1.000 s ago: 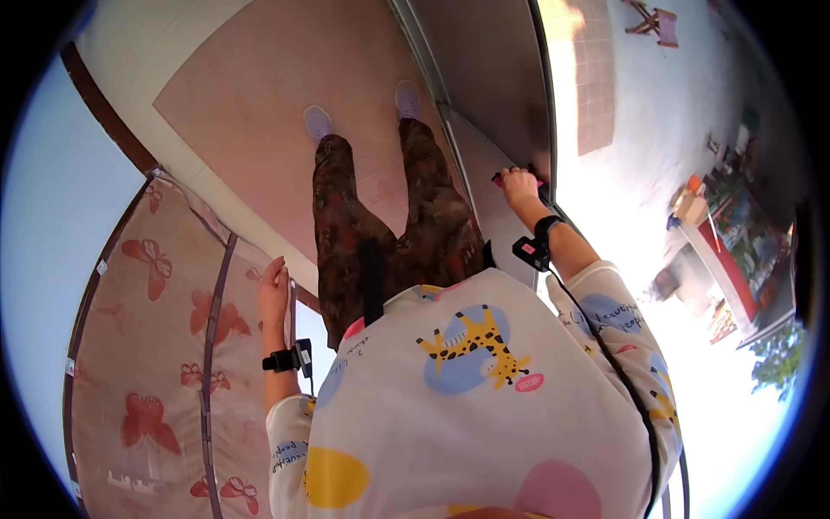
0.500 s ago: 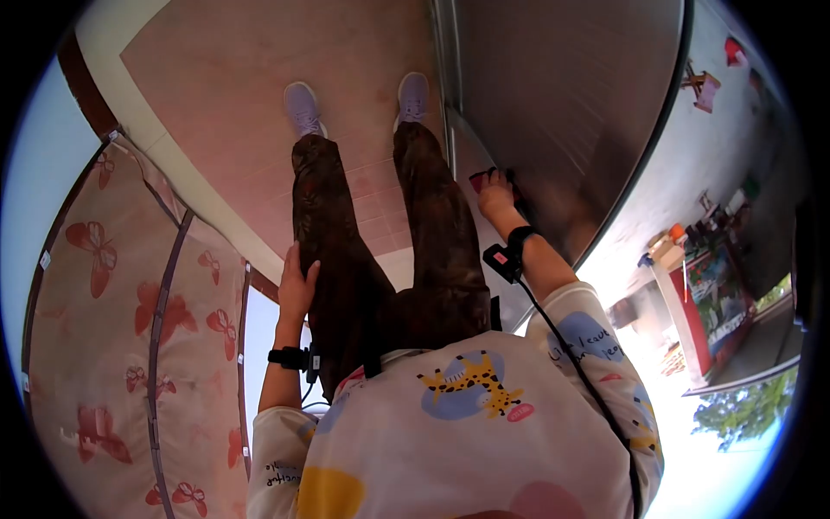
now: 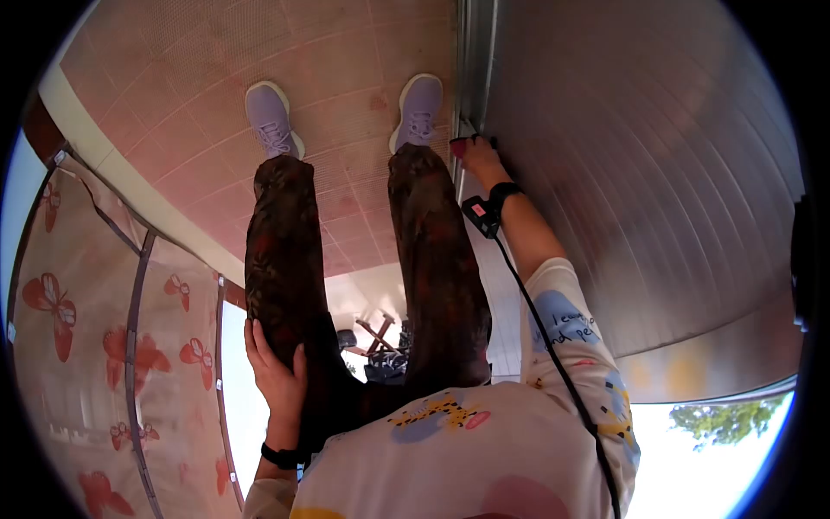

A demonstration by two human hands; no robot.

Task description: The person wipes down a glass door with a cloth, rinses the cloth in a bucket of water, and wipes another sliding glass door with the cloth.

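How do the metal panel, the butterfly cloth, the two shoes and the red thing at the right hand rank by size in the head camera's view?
1. Metal panel
2. Butterfly cloth
3. Left shoe and right shoe, too alike to rank
4. Red thing at the right hand, though partly covered

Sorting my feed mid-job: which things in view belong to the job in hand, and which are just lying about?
Apparently in the job:
- right hand
- dark pink item in its grip
- metallic panel beside it

Apparently just surroundings:
- butterfly-patterned curtain
- crossed-leg frame seen between the legs
- tree
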